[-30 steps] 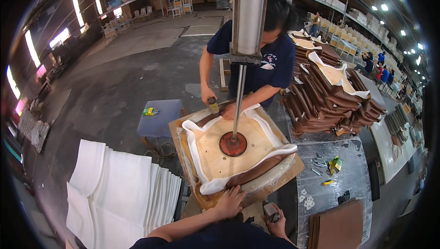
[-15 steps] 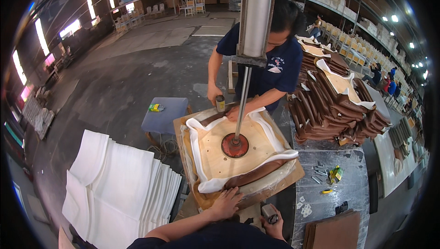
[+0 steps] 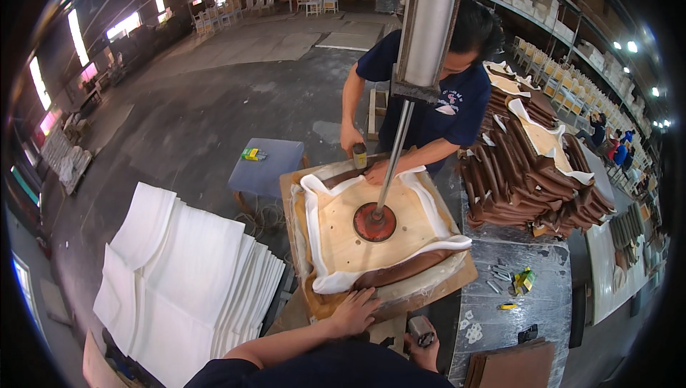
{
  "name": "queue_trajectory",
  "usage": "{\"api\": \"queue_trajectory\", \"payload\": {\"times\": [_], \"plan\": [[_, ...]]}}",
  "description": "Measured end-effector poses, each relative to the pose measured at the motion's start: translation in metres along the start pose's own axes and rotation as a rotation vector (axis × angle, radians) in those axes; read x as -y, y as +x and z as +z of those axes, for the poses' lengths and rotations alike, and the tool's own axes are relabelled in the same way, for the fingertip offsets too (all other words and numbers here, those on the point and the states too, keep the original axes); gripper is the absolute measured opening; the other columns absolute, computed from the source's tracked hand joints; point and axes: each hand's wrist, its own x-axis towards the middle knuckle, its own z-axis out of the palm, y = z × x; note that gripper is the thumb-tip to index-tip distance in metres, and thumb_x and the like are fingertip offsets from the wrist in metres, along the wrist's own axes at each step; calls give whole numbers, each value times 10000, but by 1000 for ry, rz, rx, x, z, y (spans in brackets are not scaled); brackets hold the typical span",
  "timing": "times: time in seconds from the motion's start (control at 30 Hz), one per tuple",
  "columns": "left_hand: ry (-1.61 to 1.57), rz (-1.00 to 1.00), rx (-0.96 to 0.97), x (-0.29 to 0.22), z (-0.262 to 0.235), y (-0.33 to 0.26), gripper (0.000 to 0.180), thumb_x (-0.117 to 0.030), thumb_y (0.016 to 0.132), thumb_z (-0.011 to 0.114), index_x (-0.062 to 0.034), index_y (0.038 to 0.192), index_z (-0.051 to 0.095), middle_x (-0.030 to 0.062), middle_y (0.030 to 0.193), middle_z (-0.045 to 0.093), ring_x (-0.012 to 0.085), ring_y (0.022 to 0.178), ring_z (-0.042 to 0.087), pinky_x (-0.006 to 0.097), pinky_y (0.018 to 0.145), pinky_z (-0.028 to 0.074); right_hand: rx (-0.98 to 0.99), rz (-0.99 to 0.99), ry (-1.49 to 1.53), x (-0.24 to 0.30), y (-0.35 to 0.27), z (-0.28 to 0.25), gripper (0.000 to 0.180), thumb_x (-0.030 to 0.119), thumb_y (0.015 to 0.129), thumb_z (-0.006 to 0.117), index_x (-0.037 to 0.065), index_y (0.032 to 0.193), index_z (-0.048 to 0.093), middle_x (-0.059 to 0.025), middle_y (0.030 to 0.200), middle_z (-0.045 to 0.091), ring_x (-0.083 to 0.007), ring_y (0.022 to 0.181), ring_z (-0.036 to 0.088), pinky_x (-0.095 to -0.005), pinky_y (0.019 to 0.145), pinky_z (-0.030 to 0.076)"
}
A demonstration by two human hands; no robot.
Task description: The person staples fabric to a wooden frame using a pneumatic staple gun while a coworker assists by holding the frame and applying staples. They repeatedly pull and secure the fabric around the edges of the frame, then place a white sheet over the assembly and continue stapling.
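Observation:
A plywood seat board [image 3: 357,241] lies upside down on a wooden work stand, with white foam and brown leather [image 3: 407,268] folded over its edges. A red press disc [image 3: 374,222] on a steel rod pins the board at its middle. My left hand [image 3: 354,311] rests flat on the front edge, touching the leather fold. My right hand [image 3: 423,345] is lower, beside the stand, closed around a grey hand tool [image 3: 420,329]. Across the stand, a person in a dark blue shirt presses the far edge with one hand [image 3: 375,171] and holds a small tool [image 3: 359,153] in the other.
A fanned stack of white foam sheets [image 3: 186,281] lies at my left. A blue stool [image 3: 268,166] bearing a small yellow-green box stands beyond it. Finished brown seats [image 3: 529,181] are piled at right. A metal table [image 3: 536,316] holds staples and small items; brown panels [image 3: 511,366] lean below.
My head has moved a little, shifting the view. My left hand stays on the front edge and my right hand keeps the tool; the other person's hands remain at the far edge.

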Motion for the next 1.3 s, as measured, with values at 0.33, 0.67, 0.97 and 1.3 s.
{"api": "queue_trajectory", "payload": {"times": [0.33, 0.67, 0.97, 1.3], "plan": [[-74, -11, 43, 5, 1, 1, 671, -230, 953, 800, -117, 1582, 598, 236, 1753, 375, 467, 1599, 395, 535, 1336, 333, 3, 58, 20, 22, 13, 11, 765, 71, 868, 926, -25, 1551, 596, -169, 1391, 699, -264, 1277, 685, -394, 1095, 541], [-21, 92, 38, 10, -2, 4, 493, -237, 924, 815, -104, 1392, 729, 285, 1718, 395, 470, 1572, 431, 547, 1316, 357, -67, -73, -40, 5, 26, 18, 745, 66, 904, 917, 3, 1568, 584, -82, 1182, 725, -145, 861, 643, -318, 748, 536], [-53, 130, 72, 17, -17, -4, 419, -216, 896, 826, -70, 1284, 764, 297, 1707, 381, 485, 1555, 442, 555, 1311, 362, -79, -25, -21, 11, 9, 39, 711, 75, 901, 907, -21, 1540, 610, -89, 1141, 754, -146, 789, 667, -348, 666, 549], [-53, 220, 90, 20, -18, 0, 393, -212, 882, 839, -53, 1233, 759, 302, 1725, 347, 519, 1557, 428, 574, 1308, 363, -139, -39, -31, 1, 12, 50, 669, 50, 893, 917, -30, 1494, 636, -89, 1079, 747, -138, 760, 667, -340, 652, 546]]}}
